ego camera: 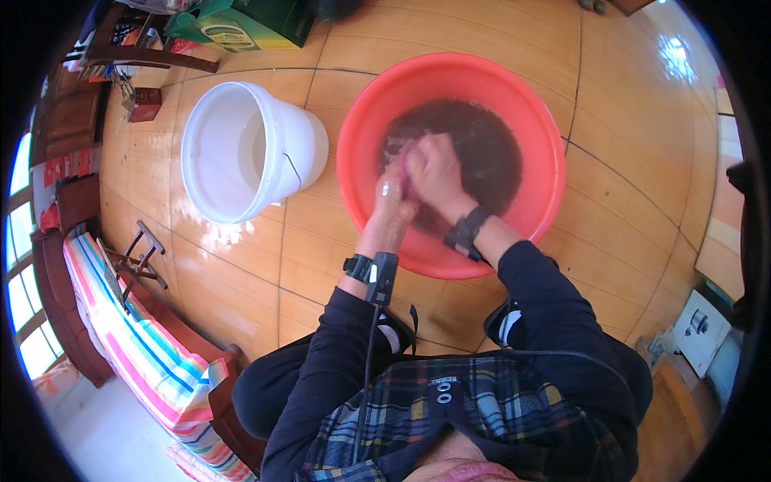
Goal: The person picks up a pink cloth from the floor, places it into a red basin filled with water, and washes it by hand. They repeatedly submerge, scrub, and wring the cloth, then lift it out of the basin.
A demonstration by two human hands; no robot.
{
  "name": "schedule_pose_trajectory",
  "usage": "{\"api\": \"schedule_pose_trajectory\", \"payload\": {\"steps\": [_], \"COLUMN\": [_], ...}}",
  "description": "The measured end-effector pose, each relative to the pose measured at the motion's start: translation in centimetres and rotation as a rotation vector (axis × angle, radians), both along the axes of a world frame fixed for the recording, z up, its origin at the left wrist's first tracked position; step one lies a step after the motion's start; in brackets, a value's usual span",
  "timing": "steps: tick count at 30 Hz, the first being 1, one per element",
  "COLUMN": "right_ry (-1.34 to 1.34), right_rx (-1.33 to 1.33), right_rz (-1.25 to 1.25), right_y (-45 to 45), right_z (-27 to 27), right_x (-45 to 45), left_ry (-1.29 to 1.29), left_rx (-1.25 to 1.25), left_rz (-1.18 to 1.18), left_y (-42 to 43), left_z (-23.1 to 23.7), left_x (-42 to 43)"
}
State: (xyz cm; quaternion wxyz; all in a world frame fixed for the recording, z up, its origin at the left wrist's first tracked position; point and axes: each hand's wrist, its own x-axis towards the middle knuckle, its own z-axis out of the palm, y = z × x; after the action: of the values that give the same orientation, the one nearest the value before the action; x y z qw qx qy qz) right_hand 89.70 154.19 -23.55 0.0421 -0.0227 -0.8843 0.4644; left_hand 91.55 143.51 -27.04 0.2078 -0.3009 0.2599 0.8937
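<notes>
A round red plastic basin [551, 175] stands on the tiled floor before me, with dark, murky water [491, 147] in it. Above the water my two hands are pressed together around a bunched pinkish cloth [408, 155], mostly hidden by the fingers and slightly blurred. My left hand [390, 196] grips it from the left and below, its skin wet and shiny. From the right, my right hand [435, 172] closes over the cloth. Each wrist wears a black strapped device, the left one [380, 277] with a cable running up the sleeve.
A white plastic bucket [313, 147] with a wire handle stands left of the basin. Farther left are a small folding stool [144, 256] and a wooden bench with a striped cover [144, 355]. A green carton [259, 24] sits at the back beside wooden furniture legs [150, 57].
</notes>
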Motion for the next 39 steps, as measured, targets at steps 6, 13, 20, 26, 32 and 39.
{"api": "schedule_pose_trajectory", "payload": {"steps": [6,13,20,26,32,39], "right_ry": [-0.233,-0.143,-0.148,-0.031,-0.199,-0.020], "right_rx": [-0.229,0.063,0.153,-0.253,0.000,-0.175], "right_rz": [0.178,-0.089,-0.155,0.319,0.020,0.153], "right_y": [-0.2,0.7,5.8,-0.8,0.1,-1.1], "right_z": [1.4,-1.3,-6.6,1.9,-0.1,1.3], "right_x": [1.0,-0.1,-2.3,3.2,-0.3,2.8], "left_ry": [-0.042,-0.124,-0.296,-0.077,-0.038,-0.095], "left_rx": [0.032,-0.085,-0.376,0.143,0.023,-0.073], "left_rz": [0.055,-0.023,-0.081,-0.114,-0.041,0.040], "left_y": [-0.9,0.5,0.4,-2.7,0.3,-1.5], "left_z": [0.7,1.2,1.0,-1.0,0.5,1.4], "left_x": [-1.1,-1.1,-1.3,-1.5,-0.5,-2.1]}}
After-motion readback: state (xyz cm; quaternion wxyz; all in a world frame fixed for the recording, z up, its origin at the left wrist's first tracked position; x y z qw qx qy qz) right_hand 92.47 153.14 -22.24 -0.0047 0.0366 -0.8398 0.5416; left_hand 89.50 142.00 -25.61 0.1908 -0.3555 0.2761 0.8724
